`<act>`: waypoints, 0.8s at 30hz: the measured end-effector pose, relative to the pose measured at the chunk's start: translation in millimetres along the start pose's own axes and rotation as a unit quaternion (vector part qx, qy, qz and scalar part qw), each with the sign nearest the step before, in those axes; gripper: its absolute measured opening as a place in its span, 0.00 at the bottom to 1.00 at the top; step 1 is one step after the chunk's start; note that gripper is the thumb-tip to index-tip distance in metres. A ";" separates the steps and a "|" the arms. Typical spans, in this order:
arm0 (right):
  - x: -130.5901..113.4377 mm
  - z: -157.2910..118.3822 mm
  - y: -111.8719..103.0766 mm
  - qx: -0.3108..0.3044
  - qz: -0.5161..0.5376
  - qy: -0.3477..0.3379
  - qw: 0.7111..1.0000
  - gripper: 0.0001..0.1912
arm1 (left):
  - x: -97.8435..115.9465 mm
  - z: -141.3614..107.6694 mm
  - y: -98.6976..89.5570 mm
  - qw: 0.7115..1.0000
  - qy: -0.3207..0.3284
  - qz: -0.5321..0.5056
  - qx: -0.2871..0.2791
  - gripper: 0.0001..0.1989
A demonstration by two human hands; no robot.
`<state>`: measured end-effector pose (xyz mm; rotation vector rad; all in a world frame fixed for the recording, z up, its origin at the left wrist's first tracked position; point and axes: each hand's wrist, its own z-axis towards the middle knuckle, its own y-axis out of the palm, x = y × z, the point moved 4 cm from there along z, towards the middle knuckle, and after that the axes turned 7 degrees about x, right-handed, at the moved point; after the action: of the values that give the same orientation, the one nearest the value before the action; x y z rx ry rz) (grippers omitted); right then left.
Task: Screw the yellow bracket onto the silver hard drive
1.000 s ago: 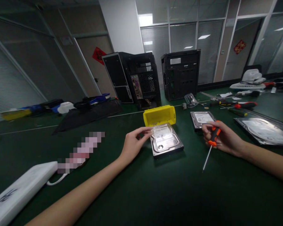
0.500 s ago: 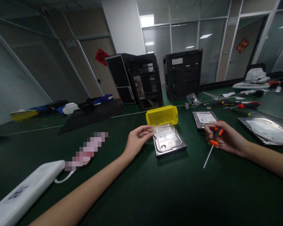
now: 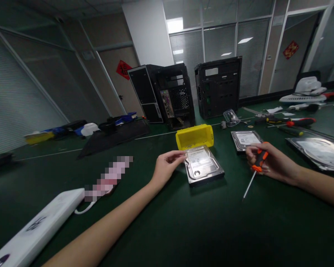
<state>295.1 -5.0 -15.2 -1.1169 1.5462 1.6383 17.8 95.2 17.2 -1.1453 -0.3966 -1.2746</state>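
Note:
A silver hard drive (image 3: pixel 203 163) lies flat on the green table, its far end against a yellow bin (image 3: pixel 195 137). My left hand (image 3: pixel 168 165) has thumb and fingers pinched at the drive's left edge; the fingertips are partly hidden. To the right, my right hand (image 3: pixel 272 159) is wrapped round the orange and black handle of a screwdriver (image 3: pixel 259 161). Its thin shaft points down and toward me, apart from the drive. Behind that hand, partly covered by it, is a second hard drive (image 3: pixel 245 139).
Two black computer cases (image 3: pixel 219 87) stand at the back. A larger metal-topped unit (image 3: pixel 320 152), pliers (image 3: pixel 300 121) and a clear plastic cup (image 3: pixel 231 118) lie at right. A white power bank-like block (image 3: pixel 41 226) with a cable, a blurred-out item (image 3: pixel 111 178) and a black mat (image 3: pixel 114 139) are at left.
The whole view has shifted slightly, so things appear a little farther right. Both hands keep nearly the same pose and place relative to the drive.

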 end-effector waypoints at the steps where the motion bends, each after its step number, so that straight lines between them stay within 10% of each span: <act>1: 0.0 -0.2 -0.1 0.001 -0.001 0.000 1.000 0.17 | 0.5 -0.5 -0.1 1.000 0.002 0.010 0.002 0.13; 15: -2.7 -2.6 0.3 0.001 -0.015 -0.002 1.000 0.17 | 16.9 -6.3 2.3 0.991 0.061 0.117 -0.025 0.13; 24: -2.5 -4.4 3.6 0.011 -0.012 0.010 1.000 0.15 | 13.4 -22.2 -8.9 0.998 -0.028 0.054 -0.022 0.13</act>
<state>293.8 -9.4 -11.1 -1.1378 1.5544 1.5953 6.6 70.6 22.0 -1.2253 -0.3455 -1.1633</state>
